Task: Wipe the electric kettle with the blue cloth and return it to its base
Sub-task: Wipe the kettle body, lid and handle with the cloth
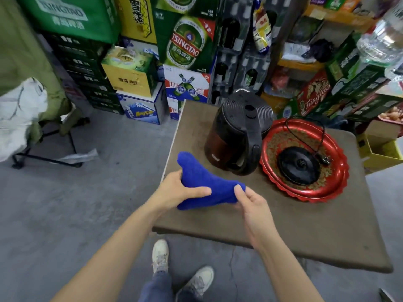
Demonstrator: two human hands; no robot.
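Note:
A dark electric kettle (236,131) with a ribbed black lid stands upright on the brown table (283,225), its handle toward me. To its right lies a red decorated tray (335,188) holding the round black kettle base (299,165) and its cord. The kettle is off the base. Both hands hold a folded blue cloth (202,184) above the table's left front area, in front of the kettle. My left hand (178,188) grips its left side with the thumb on top. My right hand (250,203) pinches its right end.
Stacked beer cartons (185,42) and crates fill the back wall. Shelves with boxes stand at the right, a yellow carton (381,153) beside the table. A folding stool with a white bag (19,118) stands at the left. Grey concrete floor lies left; my shoes are below the table edge.

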